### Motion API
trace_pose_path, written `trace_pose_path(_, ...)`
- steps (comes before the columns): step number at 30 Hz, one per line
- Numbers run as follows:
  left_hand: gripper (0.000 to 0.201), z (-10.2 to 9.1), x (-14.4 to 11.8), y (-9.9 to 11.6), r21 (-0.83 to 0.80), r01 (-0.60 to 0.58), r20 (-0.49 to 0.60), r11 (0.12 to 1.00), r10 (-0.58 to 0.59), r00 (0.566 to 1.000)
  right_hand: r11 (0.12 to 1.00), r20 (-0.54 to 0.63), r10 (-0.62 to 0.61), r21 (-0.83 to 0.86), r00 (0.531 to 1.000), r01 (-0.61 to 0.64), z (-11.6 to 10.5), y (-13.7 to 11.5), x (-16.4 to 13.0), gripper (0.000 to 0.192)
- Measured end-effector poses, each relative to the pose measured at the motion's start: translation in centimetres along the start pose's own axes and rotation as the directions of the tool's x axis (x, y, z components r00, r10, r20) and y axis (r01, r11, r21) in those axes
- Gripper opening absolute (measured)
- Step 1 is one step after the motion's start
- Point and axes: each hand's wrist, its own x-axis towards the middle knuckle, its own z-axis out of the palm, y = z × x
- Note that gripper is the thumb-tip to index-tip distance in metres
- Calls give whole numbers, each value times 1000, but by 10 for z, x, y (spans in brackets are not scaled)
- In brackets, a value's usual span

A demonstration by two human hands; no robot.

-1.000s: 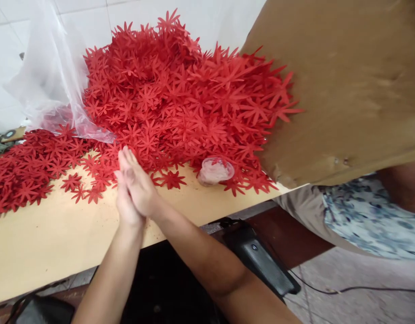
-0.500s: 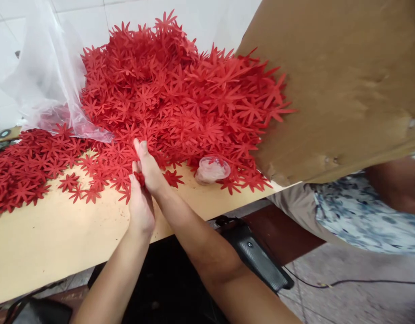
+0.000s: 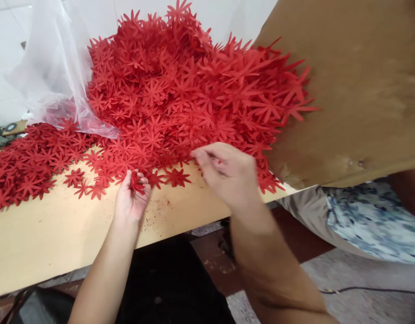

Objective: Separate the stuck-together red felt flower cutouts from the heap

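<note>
- Holding a few red cut-out flowers (image 3: 137,183) in my cupped left hand (image 3: 129,200), at about 7 o'clock from the big red heap (image 3: 190,94) on the table (image 3: 59,229).
- My right hand (image 3: 229,175) is blurred at the heap's 6 o'clock edge; fingers curl, but I cannot tell if they grip anything.
- I judge the work barely started: nearly all flowers lie unpicked, more spread at 9 o'clock beside the plastic bag (image 3: 52,76).

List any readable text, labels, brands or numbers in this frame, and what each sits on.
None readable. The red flower cutouts, the cardboard sheet, the clear plastic bag and the wooden table carry no print. The left hand and right hand hold nothing lettered.
</note>
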Motion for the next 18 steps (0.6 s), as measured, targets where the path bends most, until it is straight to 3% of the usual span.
trace_pose_path(2,30,-2,2,1,-5,-38,-23,999,38,999,984,62,0,-179,998,11,-25,21,-8,32)
trace_pose_path(4,28,-3,4,-2,2,-90,-56,996,90,994,941,152,-35,-327,988,84,-36,43,-15,34)
trace_pose_path(10,26,2,2,-12,19,-84,-90,996,86,992,815,354,-62,-521,933,252,-31,77,-29,35)
trace_pose_path(13,18,4,-1,-15,26,-37,-94,999,40,995,825,342,-99,-496,934,269,-36,69,-25,32)
trace_pose_path(15,14,4,0,-19,35,-16,-99,999,20,995,880,282,-120,-414,952,234,-37,53,-22,27)
trace_pose_path(18,13,0,8,-28,63,-5,-86,998,10,996,978,203,-156,-106,967,180,-18,13,-27,22)
